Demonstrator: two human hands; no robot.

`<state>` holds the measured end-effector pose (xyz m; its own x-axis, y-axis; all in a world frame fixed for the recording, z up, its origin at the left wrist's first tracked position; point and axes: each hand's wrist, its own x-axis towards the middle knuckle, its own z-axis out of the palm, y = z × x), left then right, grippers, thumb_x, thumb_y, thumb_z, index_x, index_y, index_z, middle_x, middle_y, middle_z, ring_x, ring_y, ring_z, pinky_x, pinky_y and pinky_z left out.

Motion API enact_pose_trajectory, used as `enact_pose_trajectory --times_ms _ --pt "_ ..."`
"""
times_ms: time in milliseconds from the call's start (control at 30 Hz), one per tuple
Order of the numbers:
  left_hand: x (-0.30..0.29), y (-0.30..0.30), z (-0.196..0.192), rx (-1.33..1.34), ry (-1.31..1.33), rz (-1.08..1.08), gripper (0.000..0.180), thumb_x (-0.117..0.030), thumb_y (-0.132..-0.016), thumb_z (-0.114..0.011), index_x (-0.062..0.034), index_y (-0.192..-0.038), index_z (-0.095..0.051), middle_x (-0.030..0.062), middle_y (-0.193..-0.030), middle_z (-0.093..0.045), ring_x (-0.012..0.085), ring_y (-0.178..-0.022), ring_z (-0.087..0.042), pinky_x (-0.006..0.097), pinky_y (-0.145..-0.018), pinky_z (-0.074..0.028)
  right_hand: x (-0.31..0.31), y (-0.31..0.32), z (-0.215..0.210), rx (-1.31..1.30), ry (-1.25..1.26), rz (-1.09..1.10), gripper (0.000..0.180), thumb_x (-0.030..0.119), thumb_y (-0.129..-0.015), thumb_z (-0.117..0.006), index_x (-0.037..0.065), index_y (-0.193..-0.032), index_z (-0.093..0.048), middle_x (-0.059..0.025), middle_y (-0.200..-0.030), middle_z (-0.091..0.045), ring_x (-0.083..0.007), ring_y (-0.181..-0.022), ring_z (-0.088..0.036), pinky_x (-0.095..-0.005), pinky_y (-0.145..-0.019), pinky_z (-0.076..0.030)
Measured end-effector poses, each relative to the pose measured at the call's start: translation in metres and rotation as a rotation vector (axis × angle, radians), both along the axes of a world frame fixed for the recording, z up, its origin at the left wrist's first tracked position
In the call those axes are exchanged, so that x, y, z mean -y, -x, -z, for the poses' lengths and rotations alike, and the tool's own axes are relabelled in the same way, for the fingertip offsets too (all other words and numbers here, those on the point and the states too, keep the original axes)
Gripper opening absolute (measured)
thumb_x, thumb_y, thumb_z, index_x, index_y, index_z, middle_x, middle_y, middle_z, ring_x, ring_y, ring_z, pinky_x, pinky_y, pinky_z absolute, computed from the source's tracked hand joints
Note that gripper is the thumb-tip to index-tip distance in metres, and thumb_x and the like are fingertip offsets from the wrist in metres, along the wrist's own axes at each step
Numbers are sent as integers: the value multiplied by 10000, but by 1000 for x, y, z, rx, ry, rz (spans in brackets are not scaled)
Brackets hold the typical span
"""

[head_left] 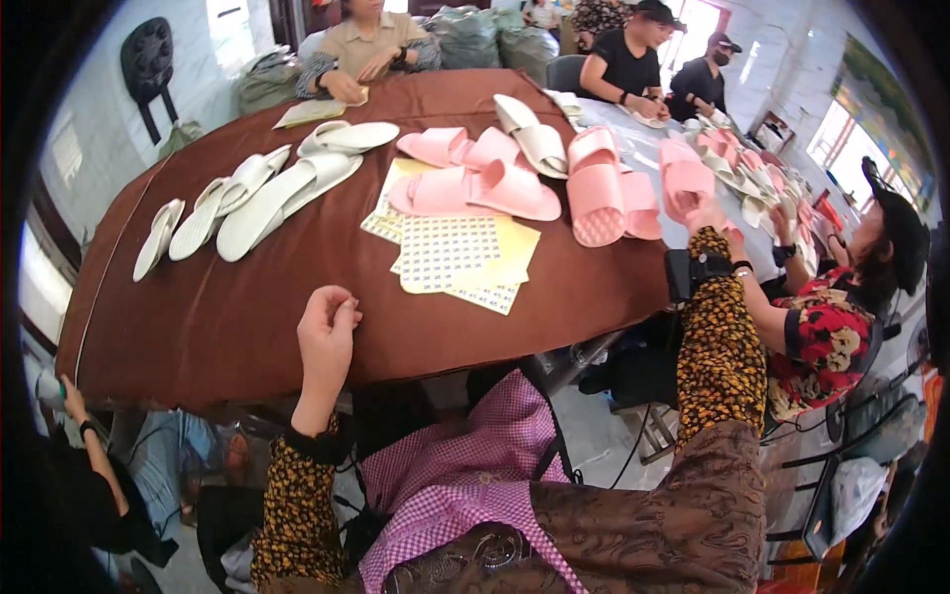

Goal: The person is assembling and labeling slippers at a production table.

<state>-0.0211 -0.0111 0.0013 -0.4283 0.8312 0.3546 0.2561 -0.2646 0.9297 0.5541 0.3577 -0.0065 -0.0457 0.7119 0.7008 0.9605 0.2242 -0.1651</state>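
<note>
My right hand (705,214) is stretched out to the right and closed on a pink slipper (683,166) at the table's right edge. Over the brown cloth near the front edge, my left hand (329,329) has its fingers curled in a pinch; anything between the fingertips is too small to make out. Sheets of small printed stickers (450,252) lie between my hands, some yellow-backed. Behind them, pink slippers (515,188) sit partly on the sheets. More pink slippers (597,203) are stacked to their right, beside a white slipper (534,137).
White slippers (259,213) are spread on the left of the brown-covered table (228,327). A person (371,59) works at the far edge. At right, a person in a flowered shirt (831,332) reaches toward a second table piled with slippers (752,163). Filled sacks (465,40) stand behind.
</note>
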Motion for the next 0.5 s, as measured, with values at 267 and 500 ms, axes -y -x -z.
enact_pose_trajectory --times_ms 267,500 --pt "3 6 -8 -20 86 68 72 -36 -912 -537 -6 -975 -557 26 -873 -610 94 -760 -585 228 -674 -478 86 -11 -19 613 79 -53 440 432 -715 -664 100 -1001 -640 -193 -862 -661 -362 -845 -630 -445 -750 -494" --pt "-6 104 -29 -718 92 -191 216 -90 -831 -615 16 -1017 -598 157 -952 -629 239 -861 -625 332 -773 -491 71 27 -33 450 395 42 385 361 -723 -714 61 -917 -571 -142 -886 -607 -316 -834 -591 -418 -700 -466"
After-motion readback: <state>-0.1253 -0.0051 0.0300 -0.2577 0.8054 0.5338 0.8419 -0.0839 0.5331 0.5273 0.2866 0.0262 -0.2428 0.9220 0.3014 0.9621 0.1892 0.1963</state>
